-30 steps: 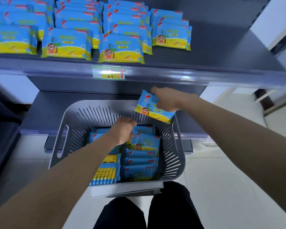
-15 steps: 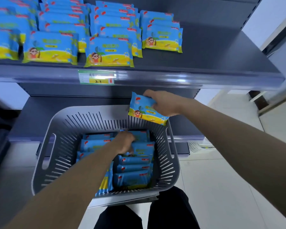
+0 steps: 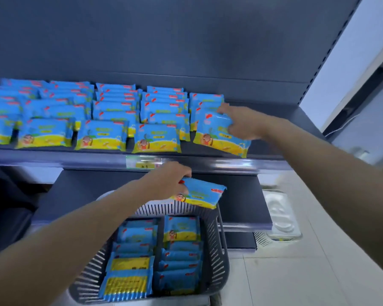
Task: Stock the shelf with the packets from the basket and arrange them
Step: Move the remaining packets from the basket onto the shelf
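Observation:
Rows of blue and yellow packets lie on the dark shelf. My right hand grips one packet at the front of the rightmost row, its lower edge over the shelf lip. My left hand holds a second packet in the air above the far rim of the grey basket. Several more packets lie stacked in the basket in two columns.
A price label sits on the shelf's front rail. A lower dark shelf runs behind the basket. The shelf's right end beyond the last row is bare. A white tray lies on the tiled floor at right.
My right hand has carried its packet up from above the basket onto the shelf's rightmost row. My left hand has lifted a packet out of the basket. The view has tilted upward.

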